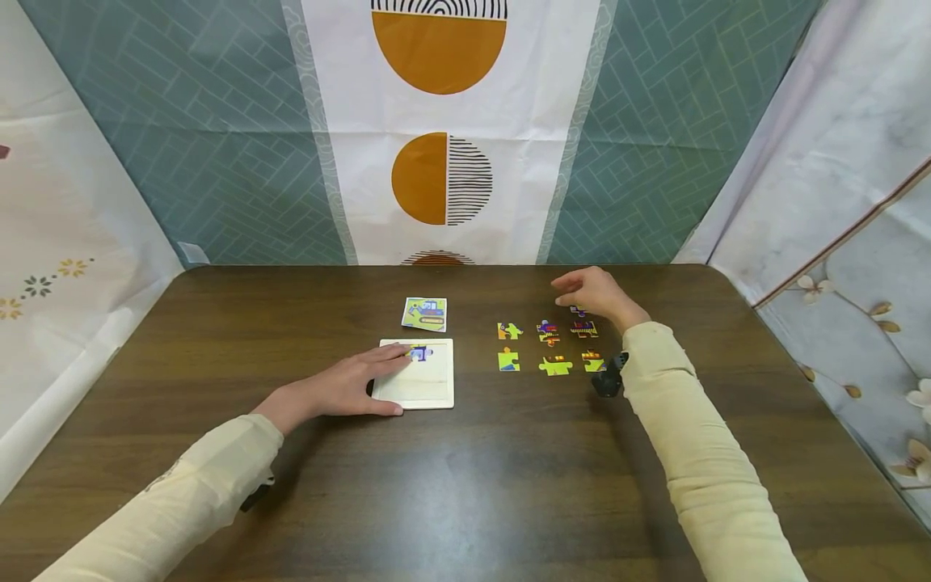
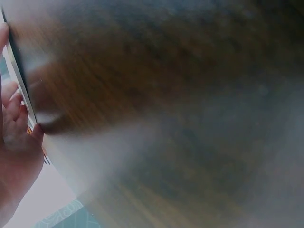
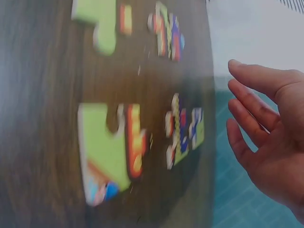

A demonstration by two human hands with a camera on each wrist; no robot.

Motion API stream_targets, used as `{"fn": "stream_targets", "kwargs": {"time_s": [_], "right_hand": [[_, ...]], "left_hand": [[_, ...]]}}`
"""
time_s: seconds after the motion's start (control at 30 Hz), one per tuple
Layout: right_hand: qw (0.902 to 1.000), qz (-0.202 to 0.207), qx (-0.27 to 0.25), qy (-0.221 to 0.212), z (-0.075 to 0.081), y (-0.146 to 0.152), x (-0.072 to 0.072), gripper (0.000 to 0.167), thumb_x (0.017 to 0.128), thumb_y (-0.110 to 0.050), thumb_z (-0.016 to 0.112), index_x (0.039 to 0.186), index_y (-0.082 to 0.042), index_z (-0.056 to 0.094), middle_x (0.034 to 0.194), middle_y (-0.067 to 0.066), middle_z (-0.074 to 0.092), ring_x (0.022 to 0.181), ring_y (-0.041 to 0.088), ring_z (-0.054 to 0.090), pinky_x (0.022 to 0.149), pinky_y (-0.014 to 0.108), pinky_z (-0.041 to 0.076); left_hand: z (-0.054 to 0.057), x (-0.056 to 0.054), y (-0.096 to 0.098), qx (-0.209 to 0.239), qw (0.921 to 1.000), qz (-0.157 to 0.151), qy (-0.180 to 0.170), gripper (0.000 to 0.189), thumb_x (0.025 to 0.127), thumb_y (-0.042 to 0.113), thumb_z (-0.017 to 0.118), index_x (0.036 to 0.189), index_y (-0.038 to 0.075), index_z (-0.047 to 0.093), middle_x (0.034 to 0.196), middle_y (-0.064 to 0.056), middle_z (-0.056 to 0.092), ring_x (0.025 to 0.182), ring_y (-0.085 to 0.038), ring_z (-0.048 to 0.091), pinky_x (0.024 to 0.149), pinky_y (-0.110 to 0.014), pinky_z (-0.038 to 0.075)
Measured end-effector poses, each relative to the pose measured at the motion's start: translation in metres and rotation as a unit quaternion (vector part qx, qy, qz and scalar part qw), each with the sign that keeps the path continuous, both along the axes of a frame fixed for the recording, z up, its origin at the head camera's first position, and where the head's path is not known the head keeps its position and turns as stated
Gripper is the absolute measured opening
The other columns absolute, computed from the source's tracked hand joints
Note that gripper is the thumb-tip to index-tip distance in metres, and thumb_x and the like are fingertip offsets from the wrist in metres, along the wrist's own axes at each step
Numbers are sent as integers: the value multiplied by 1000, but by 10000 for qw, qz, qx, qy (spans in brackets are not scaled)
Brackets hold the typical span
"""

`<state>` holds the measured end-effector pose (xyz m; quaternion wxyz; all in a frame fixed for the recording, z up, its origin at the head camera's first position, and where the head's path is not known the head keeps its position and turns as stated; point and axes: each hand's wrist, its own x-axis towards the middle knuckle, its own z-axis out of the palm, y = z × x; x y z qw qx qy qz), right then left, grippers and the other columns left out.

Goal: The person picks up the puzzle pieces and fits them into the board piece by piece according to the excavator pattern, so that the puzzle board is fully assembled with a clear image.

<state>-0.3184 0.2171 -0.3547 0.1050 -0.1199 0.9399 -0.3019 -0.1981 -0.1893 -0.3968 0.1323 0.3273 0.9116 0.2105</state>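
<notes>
My left hand (image 1: pixel 361 381) rests at the left side of a shallow white puzzle tray (image 1: pixel 429 394), fingers stretched over it and thumb along its near left corner. A purple and white jigsaw piece (image 1: pixel 421 353) lies inside the tray at the top, by the fingertips. My right hand (image 1: pixel 592 293) hovers over the back of a group of loose jigsaw pieces, fingers loosely bent, nothing between them. A small purple piece (image 1: pixel 578 311) lies just under it, partly hidden. In the right wrist view, a green corner piece (image 3: pixel 102 142) and a striped piece (image 3: pixel 178 133) lie beside the hand.
A picture card (image 1: pixel 425 314) showing a blue digger on green lies behind the tray. More loose pieces, such as a green one (image 1: pixel 556 366) and a yellow-green one (image 1: pixel 508 360), sit between tray and right arm. Patterned cloth (image 1: pixel 442 186) hangs along the table's (image 1: pixel 436 501) back edge.
</notes>
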Motion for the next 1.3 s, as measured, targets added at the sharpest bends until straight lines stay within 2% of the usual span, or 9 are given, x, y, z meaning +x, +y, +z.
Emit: {"fn": "stream_targets", "kwargs": {"time_s": [0.33, 0.7, 1.03, 1.3], "right_hand": [[9983, -485, -235, -222, -18, 33, 1, 46, 90, -9, 67, 132, 6, 54, 132, 27, 52, 120, 40, 46, 102, 51, 38], [9945, -656, -695, -431, -31, 40, 0, 49, 90, -8, 68, 134, 5, 53, 133, 27, 50, 121, 39, 44, 104, 50, 35], [9959, -734, -331, -422, -33, 39, -3, 46, 90, -11, 69, 130, 7, 56, 130, 29, 48, 120, 41, 43, 103, 51, 36], [9982, -551, 52, -245, -32, 41, -4, 49, 90, -16, 70, 129, 9, 55, 128, 31, 50, 115, 41, 46, 101, 52, 37]], "left_hand": [[-3, 1, -1, 91, 9999, -28, 68, 84, 84, 53, 69, 147, 5, 40, 156, -10, 29, 141, -34, 26, 109, -54, 27], [-3, 2, -1, 226, 9997, -53, 118, 82, 84, 49, 71, 146, 3, 42, 155, -11, 30, 141, -34, 27, 109, -53, 26], [-3, 2, -1, 164, 9998, 72, -18, 84, 84, 52, 70, 147, 5, 40, 156, -10, 30, 141, -35, 25, 110, -55, 25], [-2, 1, 0, 132, 9999, 81, -36, 85, 84, 53, 70, 148, 6, 39, 156, -9, 29, 141, -34, 25, 110, -55, 25]]}}
